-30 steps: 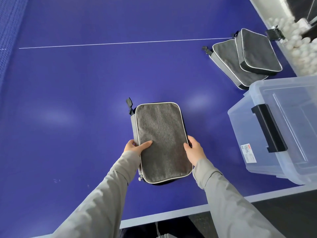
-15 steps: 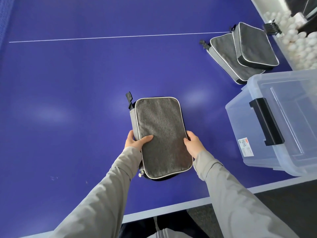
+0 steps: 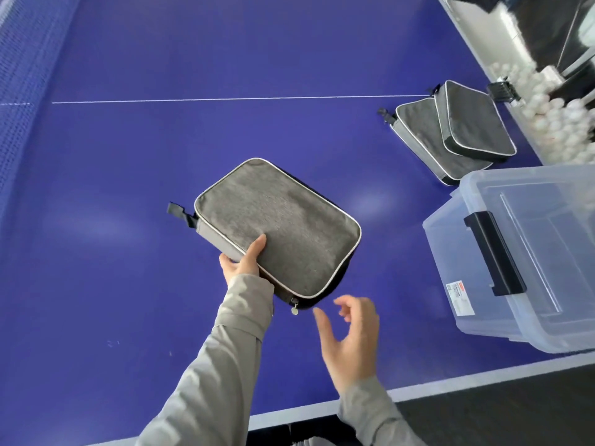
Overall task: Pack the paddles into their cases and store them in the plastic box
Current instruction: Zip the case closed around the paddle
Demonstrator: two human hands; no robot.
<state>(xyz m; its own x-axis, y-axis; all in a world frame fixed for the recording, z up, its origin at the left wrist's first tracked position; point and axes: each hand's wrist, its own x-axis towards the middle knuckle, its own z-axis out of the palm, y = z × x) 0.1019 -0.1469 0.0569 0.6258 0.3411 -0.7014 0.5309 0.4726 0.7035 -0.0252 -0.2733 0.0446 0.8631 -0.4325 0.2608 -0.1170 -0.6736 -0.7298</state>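
From my remote seat, the blue net (image 3: 19,91) runs down the far left edge of the frame, bordering the blue table (image 3: 128,220) with its thin white line (image 3: 225,99) across the upper half. Left of centre, the left hand (image 3: 241,263) grips a grey paddle case (image 3: 277,226) by its near long edge, thumb on top and fingers underneath, the case tilted with its black loop tab (image 3: 180,213) pointing left and a small zipper pull (image 3: 294,308) dangling at the lower corner. Just below and right of the case, the right hand (image 3: 351,339) hangs free of it, fingers spread and loosely bent, holding nothing. Further right, in the upper right of the frame, two more grey cases (image 3: 450,136) lie overlapping on the table. Below them, at the right edge, stands the clear plastic box (image 3: 450,300) with a black latch (image 3: 492,252) and a label (image 3: 459,299). White balls (image 3: 553,114) fill a tray beyond the table's right edge.
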